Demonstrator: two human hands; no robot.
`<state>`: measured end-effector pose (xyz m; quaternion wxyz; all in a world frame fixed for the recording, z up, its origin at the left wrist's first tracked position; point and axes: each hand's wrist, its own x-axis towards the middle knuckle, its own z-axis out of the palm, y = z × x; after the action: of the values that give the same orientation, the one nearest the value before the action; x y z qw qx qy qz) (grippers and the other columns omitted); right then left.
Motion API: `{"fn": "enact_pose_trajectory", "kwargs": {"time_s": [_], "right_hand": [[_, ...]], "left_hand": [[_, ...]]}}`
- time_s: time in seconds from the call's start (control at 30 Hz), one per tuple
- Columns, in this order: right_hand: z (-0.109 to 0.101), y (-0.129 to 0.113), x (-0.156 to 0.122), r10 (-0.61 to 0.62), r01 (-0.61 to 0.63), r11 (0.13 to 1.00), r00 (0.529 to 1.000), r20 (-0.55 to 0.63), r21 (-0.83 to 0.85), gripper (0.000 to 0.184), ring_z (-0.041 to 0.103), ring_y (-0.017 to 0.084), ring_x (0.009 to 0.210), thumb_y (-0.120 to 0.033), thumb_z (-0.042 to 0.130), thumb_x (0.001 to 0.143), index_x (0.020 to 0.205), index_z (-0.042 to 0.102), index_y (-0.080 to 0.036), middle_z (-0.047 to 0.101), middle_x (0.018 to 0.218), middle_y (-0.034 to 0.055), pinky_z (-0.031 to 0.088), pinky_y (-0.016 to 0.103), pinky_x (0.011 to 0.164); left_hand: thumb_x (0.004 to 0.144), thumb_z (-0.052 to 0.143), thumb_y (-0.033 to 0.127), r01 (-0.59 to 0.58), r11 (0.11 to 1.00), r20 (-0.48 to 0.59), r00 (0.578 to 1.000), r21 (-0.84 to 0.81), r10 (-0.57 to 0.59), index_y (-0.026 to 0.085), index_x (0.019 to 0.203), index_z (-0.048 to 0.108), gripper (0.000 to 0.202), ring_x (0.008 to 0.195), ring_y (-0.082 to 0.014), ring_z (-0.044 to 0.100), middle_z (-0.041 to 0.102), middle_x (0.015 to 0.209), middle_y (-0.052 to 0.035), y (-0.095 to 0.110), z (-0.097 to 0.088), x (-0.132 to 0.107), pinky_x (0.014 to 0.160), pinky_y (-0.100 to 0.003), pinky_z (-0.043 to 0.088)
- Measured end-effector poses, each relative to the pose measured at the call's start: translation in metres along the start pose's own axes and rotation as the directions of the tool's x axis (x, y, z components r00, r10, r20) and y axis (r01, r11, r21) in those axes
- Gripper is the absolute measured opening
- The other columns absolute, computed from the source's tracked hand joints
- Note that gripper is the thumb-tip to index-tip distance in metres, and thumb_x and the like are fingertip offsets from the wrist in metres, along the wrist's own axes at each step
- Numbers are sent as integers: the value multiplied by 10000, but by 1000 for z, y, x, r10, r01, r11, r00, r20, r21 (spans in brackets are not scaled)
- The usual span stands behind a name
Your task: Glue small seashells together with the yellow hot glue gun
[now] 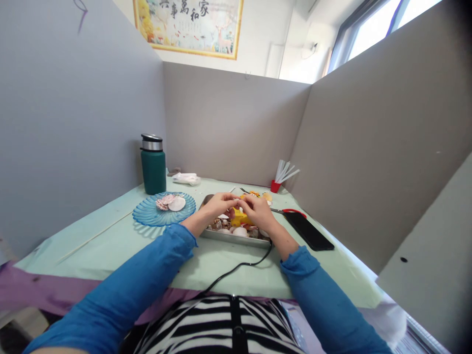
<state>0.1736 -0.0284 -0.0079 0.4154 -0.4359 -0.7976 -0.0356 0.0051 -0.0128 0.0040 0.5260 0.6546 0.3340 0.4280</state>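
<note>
My left hand (pixel 221 205) and my right hand (pixel 257 212) meet over a shallow metal tray (pixel 236 239), their fingertips pinched together. Whatever is between the fingertips is too small and too covered to make out. Inside the tray lie several shells, among them a pale rounded shell (pixel 240 231) near the front wall. A bright yellow object (pixel 240 218) shows under my hands, partly hidden by them. From the tray's right front corner a black cord (pixel 236 268) runs toward my lap.
Left of the tray, a blue glass plate (pixel 143 215) carries several shells. Behind it stands a green bottle (pixel 154 169). A black phone (pixel 309 231) and red-handled scissors (pixel 295 212) lie at right. White sticks (pixel 283 172) stand in a red cup (pixel 275 186). Grey partitions (pixel 236 123) enclose the table.
</note>
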Motion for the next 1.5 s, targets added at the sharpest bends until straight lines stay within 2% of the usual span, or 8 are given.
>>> {"fn": "enact_pose_trajectory", "kwargs": {"time_s": [0.27, 0.6, 0.8, 1.0, 1.2, 1.5], "right_hand": [[-2, -2, 0, 4, -4, 1000, 1000, 10, 7, 314, 496, 122, 580, -374, 485, 911, 713, 639, -186, 580, 604, -2, 338, 229, 575], [-1, -1, 0, 1, -1, 1000, 1000, 18, 4, 296, 490, 116, 571, -357, 491, 906, 720, 637, -179, 573, 597, -5, 327, 228, 569], [-1, -1, 0, 18, -19, 1000, 1000, 15, 13, 293, 504, 120, 593, -354, 490, 910, 725, 643, -185, 597, 628, 2, 329, 227, 579], [1, 1, 0, 29, -29, 1000, 1000, -11, 3, 299, 502, 122, 597, -365, 486, 910, 721, 638, -189, 598, 633, 2, 324, 226, 579], [-1, 0, 0, 33, -33, 999, 999, -21, -10, 302, 491, 119, 586, -365, 486, 908, 711, 629, -188, 585, 621, -2, 316, 228, 573], [-2, -3, 0, 31, -32, 999, 999, -19, -8, 307, 479, 119, 573, -366, 488, 907, 699, 621, -183, 566, 600, -5, 309, 230, 565]], "left_hand": [[741, 715, 247, -16, 1000, -4, 1000, 6, 16, 108, 876, 659, 202, 462, -71, 563, 624, 663, -9, 1, 0, 0, 498, -209, 488], [792, 637, 239, -68, 985, -5, 998, 156, 70, 107, 893, 659, 167, 447, -91, 562, 589, 557, 2, -7, -2, 4, 481, -197, 461], [806, 624, 249, -32, 989, -1, 999, 141, 33, 104, 889, 662, 171, 437, -82, 560, 608, 608, -11, -6, -2, 5, 479, -195, 459], [811, 625, 228, -34, 997, -15, 999, 71, 35, 105, 982, 627, 210, 449, -84, 567, 618, 673, -9, -1, 2, 2, 492, -219, 487], [780, 682, 307, -50, 998, 4, 999, 38, 50, 115, 907, 642, 233, 437, -63, 556, 621, 702, -9, -3, 1, 3, 476, -201, 479], [792, 653, 289, -49, 998, 9, 999, 40, 49, 114, 895, 643, 203, 448, -69, 563, 627, 727, -17, -3, 1, 3, 477, -209, 487]]}}
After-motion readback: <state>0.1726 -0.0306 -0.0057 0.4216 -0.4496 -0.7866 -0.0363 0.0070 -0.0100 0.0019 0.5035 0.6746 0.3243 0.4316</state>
